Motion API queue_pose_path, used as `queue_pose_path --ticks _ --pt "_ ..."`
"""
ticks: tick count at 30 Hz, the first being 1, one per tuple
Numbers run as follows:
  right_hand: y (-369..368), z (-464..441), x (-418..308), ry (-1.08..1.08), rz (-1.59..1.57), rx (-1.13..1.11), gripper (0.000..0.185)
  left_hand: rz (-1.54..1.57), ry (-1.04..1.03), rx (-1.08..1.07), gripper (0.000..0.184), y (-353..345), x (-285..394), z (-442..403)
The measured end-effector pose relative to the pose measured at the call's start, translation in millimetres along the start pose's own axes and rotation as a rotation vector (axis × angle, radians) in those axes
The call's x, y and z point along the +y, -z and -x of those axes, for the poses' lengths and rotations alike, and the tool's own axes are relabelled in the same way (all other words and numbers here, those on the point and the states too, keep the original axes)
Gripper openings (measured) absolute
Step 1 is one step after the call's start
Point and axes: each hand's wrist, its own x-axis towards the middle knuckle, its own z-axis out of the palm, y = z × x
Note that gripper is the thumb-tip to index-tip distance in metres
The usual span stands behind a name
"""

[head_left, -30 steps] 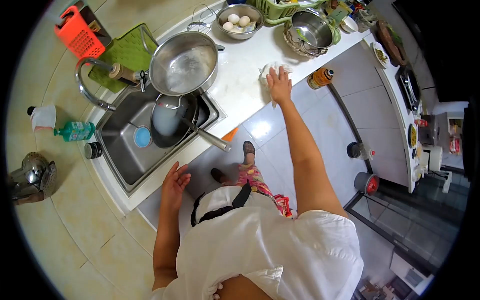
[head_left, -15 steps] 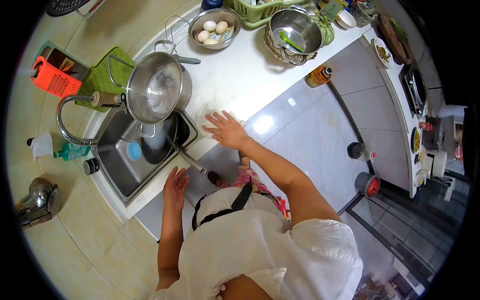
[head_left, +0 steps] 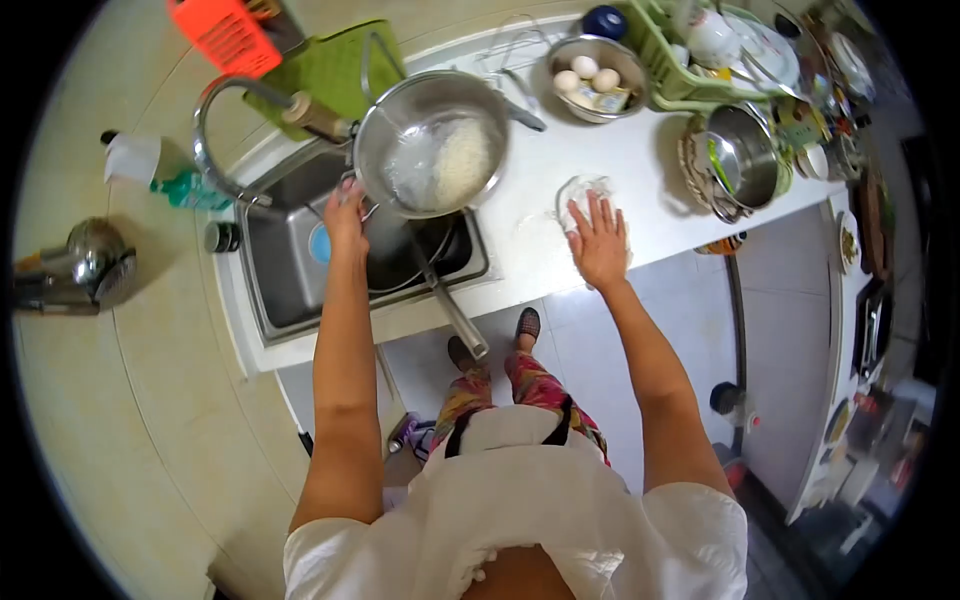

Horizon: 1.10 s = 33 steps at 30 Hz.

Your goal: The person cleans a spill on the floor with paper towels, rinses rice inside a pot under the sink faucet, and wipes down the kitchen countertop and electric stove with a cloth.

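Observation:
A steel pot point(head_left: 405, 180) with pale, rice-like grains and water in it sits above the sink's back right corner. My left hand point(head_left: 347, 218) is at its near left side, fingers curled by the pot's loop handle; the fingertips are partly hidden. My right hand point(head_left: 600, 245) lies flat with fingers spread on a thin, crumpled whitish cloth or film point(head_left: 572, 190) on the white counter. Partly beneath the pot, a dark pan point(head_left: 395, 268) rests in the steel sink point(head_left: 275, 300), its long handle sticking out over the front edge.
Behind the cloth is a steel bowl of eggs point(head_left: 588, 112). A green dish rack point(head_left: 660, 75) stands at the back right, near a second steel pot point(head_left: 745, 160) with something green inside. The curved faucet point(head_left: 205, 125) and a green bottle point(head_left: 195, 190) are at the left.
My left hand has moved up from in front of the sink to the pot's side. My right hand has slid right and away from me along the counter. The camera view has turned.

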Motion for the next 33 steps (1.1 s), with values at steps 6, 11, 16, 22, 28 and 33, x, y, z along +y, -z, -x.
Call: queue_pose_path --ticks 6,11,16,22,28,33 --pt "-5 4 5 0.000 -0.014 -0.018 0.055 0.200 0.297 0.060 0.038 -17 12 26" --pt "-10 3 8 0.033 -0.012 -0.024 0.056 0.375 0.306 0.019 0.032 -22 11 32" --pt "-3 -7 26 -0.006 0.066 -0.041 0.053 0.345 0.311 0.063 0.029 -29 14 41" --pt "6 -44 47 -0.226 0.153 0.022 0.045 0.446 0.325 0.071 0.034 -42 21 62" --pt "103 -138 -49 -0.061 -0.094 0.452 0.030 0.482 0.323 0.035 0.036 -43 15 65" --pt "144 -220 -169 0.120 -0.424 0.505 0.037 0.480 0.341 0.062 0.036 -51 12 76"
